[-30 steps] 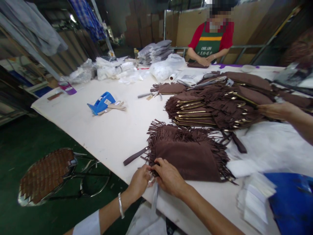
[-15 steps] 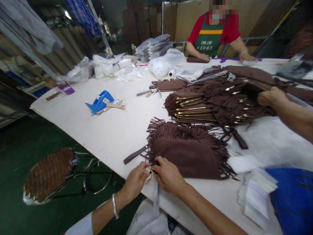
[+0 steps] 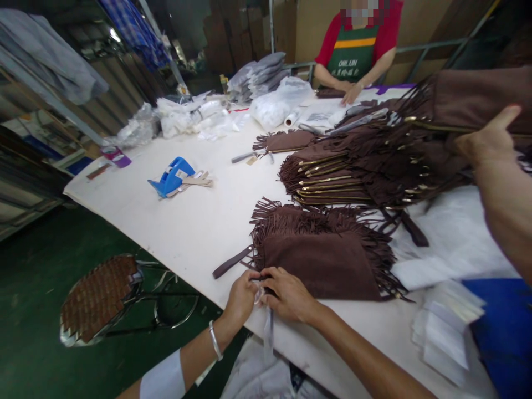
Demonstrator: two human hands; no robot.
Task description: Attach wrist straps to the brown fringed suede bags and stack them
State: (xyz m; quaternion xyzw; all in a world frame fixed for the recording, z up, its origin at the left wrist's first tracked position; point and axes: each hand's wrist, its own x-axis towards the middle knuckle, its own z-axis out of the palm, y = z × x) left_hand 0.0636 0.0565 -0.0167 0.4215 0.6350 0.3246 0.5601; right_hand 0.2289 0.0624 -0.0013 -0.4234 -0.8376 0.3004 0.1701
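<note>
A brown suede fringed bag (image 3: 324,257) lies flat at the near edge of the white table (image 3: 178,221). My left hand (image 3: 241,296) and my right hand (image 3: 288,295) meet at its near left corner, both pinched on a small fitting with a pale strip (image 3: 269,327) hanging down from it. The bag's brown strap (image 3: 230,262) sticks out to the left. What exactly the fingers pinch is too small to name.
A pile of like fringed bags (image 3: 366,172) lies behind. A co-worker's hand (image 3: 486,141) at right lifts one bag. Another person in a red shirt and green apron (image 3: 353,55) works at the far side. Also here: a blue tape dispenser (image 3: 172,175), plastic bags (image 3: 278,108), white cards (image 3: 444,327), a woven stool (image 3: 100,296).
The co-worker's hand at right has raised a bag off the pile. My two hands have stayed at the bag's corner, shifting only slightly. The far person's hands moved back together.
</note>
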